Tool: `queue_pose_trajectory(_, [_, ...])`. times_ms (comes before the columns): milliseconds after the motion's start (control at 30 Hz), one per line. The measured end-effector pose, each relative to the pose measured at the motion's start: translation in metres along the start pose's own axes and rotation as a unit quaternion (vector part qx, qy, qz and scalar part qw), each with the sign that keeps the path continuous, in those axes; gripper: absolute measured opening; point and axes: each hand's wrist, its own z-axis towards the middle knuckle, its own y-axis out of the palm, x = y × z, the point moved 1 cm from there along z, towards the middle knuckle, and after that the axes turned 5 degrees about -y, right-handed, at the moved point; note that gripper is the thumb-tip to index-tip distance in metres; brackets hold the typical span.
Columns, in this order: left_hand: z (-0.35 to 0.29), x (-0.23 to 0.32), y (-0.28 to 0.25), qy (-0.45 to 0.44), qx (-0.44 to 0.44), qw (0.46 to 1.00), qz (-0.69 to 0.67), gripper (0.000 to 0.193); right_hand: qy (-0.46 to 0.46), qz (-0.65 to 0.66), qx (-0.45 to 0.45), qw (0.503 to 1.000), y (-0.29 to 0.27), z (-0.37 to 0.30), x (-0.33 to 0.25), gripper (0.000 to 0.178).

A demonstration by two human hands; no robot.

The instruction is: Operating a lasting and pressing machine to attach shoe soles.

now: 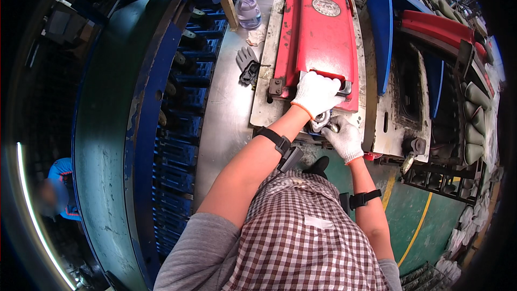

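A red machine cover (328,32) with a round emblem lies on a pale, worn metal base (264,102) in front of me. My left hand (319,94), in a white knit glove, is closed at the slot in the cover's front edge, its fingertips partly hidden. Just below and to the right, my right hand (344,137), gloved alike, is closed around a small metal handle (334,126). That handle sits beside a round metal fitting (321,118) under the cover's front edge. What lies behind the right fingers is hidden.
Left of the machine, a steel table (223,113) bears a grey glove (246,59) and a clear bottle (249,13). Further left runs a green conveyor belt (107,129) with a person (62,188) beyond. At right stand an opened machine (401,108) and racked boot-shaped pieces (474,124).
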Motion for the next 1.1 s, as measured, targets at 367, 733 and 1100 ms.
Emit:
queue_pose_trajectory(367, [-0.0005, 0.0004, -0.0003, 0.005, 0.024, 1.000, -0.003, 0.033, 0.016, 0.015, -0.006, 1.000, -0.0018, 0.0005, -0.0028, 0.043])
queue_pose_trajectory(733, [-0.0007, 0.0004, 0.0006, 0.008, 0.029, 1.000, -0.003, 0.031, 0.015, 0.009, -0.002, 1.000, -0.0027, -0.0004, -0.0037, 0.044])
queue_pose_trajectory(1100, [-0.0010, 0.0007, 0.0003, 0.010, 0.039, 0.999, -0.003, 0.032, 0.014, 0.000, -0.010, 1.000, -0.0023, -0.0006, -0.0019, 0.044])
